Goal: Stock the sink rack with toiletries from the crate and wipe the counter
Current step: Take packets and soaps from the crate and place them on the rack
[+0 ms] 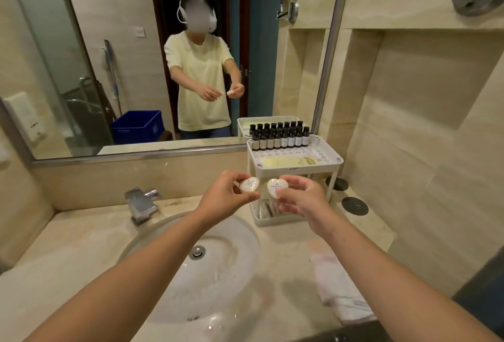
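Arms (136,268) out over the sink (231,281), left hand (226,197) and right hand (302,199) each pinching a soap (249,184); rack (338,160) just beyond, lower shelf nearer the right

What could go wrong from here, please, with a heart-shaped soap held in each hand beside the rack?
1. The left hand and right hand only pinch the left soap and right soap; either could slip into the basin below.
2. Reaching onto the rack top tier might topple its tightly packed dark bottles.
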Demonstrator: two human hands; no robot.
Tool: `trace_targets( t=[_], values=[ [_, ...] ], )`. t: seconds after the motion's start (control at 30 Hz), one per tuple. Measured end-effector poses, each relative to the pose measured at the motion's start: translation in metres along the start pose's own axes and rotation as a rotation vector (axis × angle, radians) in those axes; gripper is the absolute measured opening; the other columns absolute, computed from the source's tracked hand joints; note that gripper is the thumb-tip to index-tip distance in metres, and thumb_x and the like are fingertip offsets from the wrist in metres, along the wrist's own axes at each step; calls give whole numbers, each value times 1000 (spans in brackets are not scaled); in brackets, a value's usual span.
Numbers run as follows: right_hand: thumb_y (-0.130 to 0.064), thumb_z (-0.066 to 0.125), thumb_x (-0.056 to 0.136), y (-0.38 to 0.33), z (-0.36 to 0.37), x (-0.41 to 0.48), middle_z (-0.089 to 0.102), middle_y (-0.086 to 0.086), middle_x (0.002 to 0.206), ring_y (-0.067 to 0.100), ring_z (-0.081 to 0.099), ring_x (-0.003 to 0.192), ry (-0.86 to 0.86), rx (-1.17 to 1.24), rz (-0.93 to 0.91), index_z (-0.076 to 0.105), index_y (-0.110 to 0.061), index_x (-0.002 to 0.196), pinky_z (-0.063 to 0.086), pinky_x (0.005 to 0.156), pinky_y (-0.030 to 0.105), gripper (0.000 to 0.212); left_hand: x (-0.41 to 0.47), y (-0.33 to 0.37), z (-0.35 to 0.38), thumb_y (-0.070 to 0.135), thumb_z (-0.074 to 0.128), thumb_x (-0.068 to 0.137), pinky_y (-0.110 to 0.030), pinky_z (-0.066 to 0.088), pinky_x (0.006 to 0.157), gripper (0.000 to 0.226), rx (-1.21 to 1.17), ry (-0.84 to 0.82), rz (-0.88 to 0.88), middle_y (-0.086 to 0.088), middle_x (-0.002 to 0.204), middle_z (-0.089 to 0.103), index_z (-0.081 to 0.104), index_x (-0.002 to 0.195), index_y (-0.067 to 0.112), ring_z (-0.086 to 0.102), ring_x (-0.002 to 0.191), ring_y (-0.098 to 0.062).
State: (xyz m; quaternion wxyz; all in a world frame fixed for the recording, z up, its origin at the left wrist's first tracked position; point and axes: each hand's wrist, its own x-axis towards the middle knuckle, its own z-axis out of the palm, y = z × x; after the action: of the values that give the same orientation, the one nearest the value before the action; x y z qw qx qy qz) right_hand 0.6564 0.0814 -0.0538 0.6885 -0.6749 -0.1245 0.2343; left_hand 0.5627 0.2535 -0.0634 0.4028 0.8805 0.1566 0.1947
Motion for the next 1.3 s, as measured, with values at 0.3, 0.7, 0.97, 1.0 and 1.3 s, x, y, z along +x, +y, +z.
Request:
trace_targets(
  t=[0.3, 0.7, 0.97, 1.0, 1.3],
  values=[
    [-1, 75, 78, -33, -15, 131, 74, 3, 97, 16, 72, 85, -22, -143, -1, 68, -18, 106, 60, 71, 31, 34, 129, -1, 21, 35, 81, 72, -33, 56, 76, 39, 73, -3, -42, 13, 94, 66, 66, 107, 28, 62, 81, -3],
    [-15, 75, 71, -29, -22, 298, 68, -11, 88, 7, 62, 83, -21, -513, 5, 70, -25, 80, 51, 71, 28, 14, 265, -37, 79, 37, 80, 68, -39, 55, 76, 28, 386, 35, -187, 7, 87, 66, 70, 89, 22, 61, 83, -12],
    [-29, 75, 79, -12, -15, 333, 67, -17, 85, 3, 60, 78, 1, -755, 47, 70, -31, 83, 37, 55, 22, 7, 290, -57, 97, 53, 64, 78, -35, 37, 88, 39, 767, 22, -185, 8, 108, 62, 63, 113, 36, 46, 102, -17],
    [-31, 75, 79, -10, -14, 335, 67, -18, 85, 4, 60, 80, 1, -768, 50, 70, -31, 84, 38, 58, 23, 7, 291, -58, 98, 52, 63, 79, -34, 35, 90, 39, 782, 25, -186, 8, 109, 62, 62, 115, 36, 46, 104, -17],
    [-43, 72, 76, 6, -6, 349, 64, -18, 82, 12, 62, 86, 10, -837, 3, 64, -33, 82, 51, 88, 38, 14, 295, -58, 97, 35, 65, 77, -31, 29, 84, 30, 814, 37, -241, 12, 96, 65, 65, 107, 37, 45, 101, -16]
  ],
)
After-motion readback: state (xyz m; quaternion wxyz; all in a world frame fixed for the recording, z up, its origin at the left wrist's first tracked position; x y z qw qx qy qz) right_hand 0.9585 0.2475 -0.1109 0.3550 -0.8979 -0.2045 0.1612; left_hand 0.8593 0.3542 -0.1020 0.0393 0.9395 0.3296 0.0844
